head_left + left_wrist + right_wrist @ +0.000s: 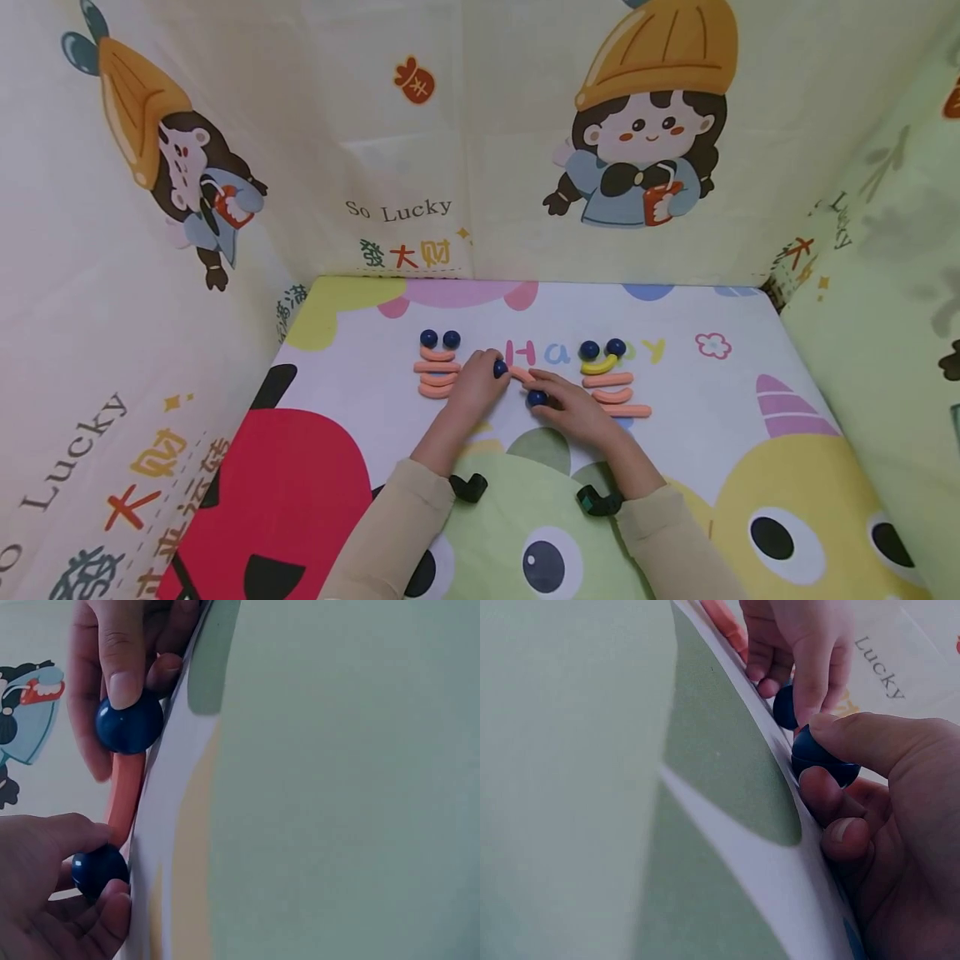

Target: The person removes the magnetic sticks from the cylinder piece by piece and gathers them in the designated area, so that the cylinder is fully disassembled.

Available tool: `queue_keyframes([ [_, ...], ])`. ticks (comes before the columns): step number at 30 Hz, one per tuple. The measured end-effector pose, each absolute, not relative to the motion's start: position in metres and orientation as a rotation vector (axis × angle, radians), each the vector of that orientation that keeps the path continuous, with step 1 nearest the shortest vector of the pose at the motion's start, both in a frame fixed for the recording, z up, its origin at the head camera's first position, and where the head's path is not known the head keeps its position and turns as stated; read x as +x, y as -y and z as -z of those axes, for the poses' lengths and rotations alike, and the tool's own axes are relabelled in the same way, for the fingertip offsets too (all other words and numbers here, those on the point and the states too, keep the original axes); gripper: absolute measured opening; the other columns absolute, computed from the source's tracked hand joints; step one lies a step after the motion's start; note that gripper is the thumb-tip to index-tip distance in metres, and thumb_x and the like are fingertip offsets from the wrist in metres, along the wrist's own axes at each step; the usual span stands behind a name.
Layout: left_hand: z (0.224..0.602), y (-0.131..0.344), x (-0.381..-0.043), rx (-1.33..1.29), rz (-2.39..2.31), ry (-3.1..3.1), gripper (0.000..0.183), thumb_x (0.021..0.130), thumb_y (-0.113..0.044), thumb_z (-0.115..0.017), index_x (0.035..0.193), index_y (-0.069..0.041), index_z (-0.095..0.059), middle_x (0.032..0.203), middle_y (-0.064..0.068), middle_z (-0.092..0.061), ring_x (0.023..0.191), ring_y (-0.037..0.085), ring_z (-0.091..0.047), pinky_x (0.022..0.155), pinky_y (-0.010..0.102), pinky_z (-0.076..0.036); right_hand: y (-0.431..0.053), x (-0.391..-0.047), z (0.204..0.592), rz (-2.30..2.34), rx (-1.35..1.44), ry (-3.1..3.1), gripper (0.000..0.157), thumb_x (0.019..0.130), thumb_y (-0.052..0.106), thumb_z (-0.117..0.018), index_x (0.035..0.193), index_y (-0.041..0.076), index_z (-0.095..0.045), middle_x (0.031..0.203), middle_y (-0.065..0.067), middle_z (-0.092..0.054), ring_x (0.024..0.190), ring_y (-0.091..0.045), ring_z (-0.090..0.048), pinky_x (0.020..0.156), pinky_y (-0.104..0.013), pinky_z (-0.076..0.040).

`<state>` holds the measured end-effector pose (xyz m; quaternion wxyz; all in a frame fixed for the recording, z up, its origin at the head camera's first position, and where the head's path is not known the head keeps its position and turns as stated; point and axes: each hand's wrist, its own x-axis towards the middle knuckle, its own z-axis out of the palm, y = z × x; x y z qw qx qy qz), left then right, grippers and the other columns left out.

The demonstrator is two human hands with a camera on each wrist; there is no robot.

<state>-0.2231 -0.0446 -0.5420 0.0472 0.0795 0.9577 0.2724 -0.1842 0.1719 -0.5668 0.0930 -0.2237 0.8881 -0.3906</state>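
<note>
My left hand (474,385) pinches a dark blue ball (500,368) between thumb and fingers near the middle of the table. Just to its right, my right hand (576,410) grips another blue ball (129,726), the thumb on top of it. A salmon-coloured stick (520,374) lies between the two hands; in the left wrist view it spans the gap from one ball to the other. Whether the balls touch its ends I cannot tell. In the right wrist view a seam line runs round the right-hand ball (826,759).
Left of the hands sits a stack of salmon sticks (437,367) with two blue balls (428,338) above. On the right, a similar stack (608,380) has a yellow curved stick (599,366) under two balls (589,350). Printed cloth (510,167) walls the table's back and sides.
</note>
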Motion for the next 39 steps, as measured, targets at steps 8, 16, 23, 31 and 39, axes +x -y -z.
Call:
queue_keyframes([
  [8, 0.544, 0.04, -0.224, 0.211, -0.79, -2.938, 0.031, 0.097, -0.033, -0.062, 0.119, -0.012, -0.059, 0.109, 0.005, -0.06, 0.089, 0.017, -0.059, 0.08, 0.034, -0.053, -0.171, -0.183, 0.563, 1.173, -0.661, -2.618, 0.045, 0.1, 0.035, -0.059, 0.144, 0.032, -0.051, 0.16, 0.006, -0.033, 0.146, -0.027, -0.035, 0.113, -0.054, -0.035],
  [16, 0.54, 0.049, -0.225, 0.223, -0.899, -2.929, 0.033, 0.095, -0.034, -0.062, 0.123, -0.015, -0.058, 0.118, 0.007, -0.058, 0.096, 0.02, -0.059, 0.084, 0.037, -0.053, -0.17, -0.184, 0.564, 1.185, -0.654, -2.616, 0.046, 0.1, 0.033, -0.059, 0.145, 0.034, -0.05, 0.159, 0.009, -0.034, 0.145, -0.025, -0.037, 0.113, -0.053, -0.036],
  [23, 0.537, 0.06, -0.231, 0.255, -0.933, -2.883, 0.037, 0.092, -0.03, -0.061, 0.127, -0.017, -0.057, 0.119, 0.005, -0.059, 0.1, 0.019, -0.057, 0.087, 0.037, -0.051, -0.171, -0.182, 0.564, 1.208, -0.63, -2.603, 0.046, 0.1, 0.032, -0.059, 0.145, 0.035, -0.049, 0.157, 0.01, -0.037, 0.141, -0.025, -0.043, 0.11, -0.054, -0.039],
  [31, 0.549, 0.057, -0.23, 0.294, -0.844, -2.871, 0.033, 0.088, -0.029, -0.064, 0.117, -0.016, -0.055, 0.106, 0.002, -0.059, 0.084, 0.016, -0.056, 0.072, 0.03, -0.048, -0.173, -0.183, 0.567, 1.197, -0.671, -2.584, 0.042, 0.099, 0.037, -0.059, 0.141, 0.032, -0.055, 0.155, 0.009, -0.04, 0.135, -0.022, -0.049, 0.107, -0.049, -0.043],
  [39, 0.548, 0.054, -0.226, 0.32, -0.819, -2.915, 0.022, 0.09, -0.029, -0.063, 0.105, -0.016, -0.055, 0.095, 0.001, -0.057, 0.076, 0.017, -0.055, 0.066, 0.03, -0.046, -0.172, -0.185, 0.568, 1.177, -0.683, -2.655, 0.042, 0.098, 0.034, -0.062, 0.14, 0.03, -0.055, 0.149, 0.005, -0.047, 0.107, -0.014, -0.059, 0.094, -0.041, -0.05],
])
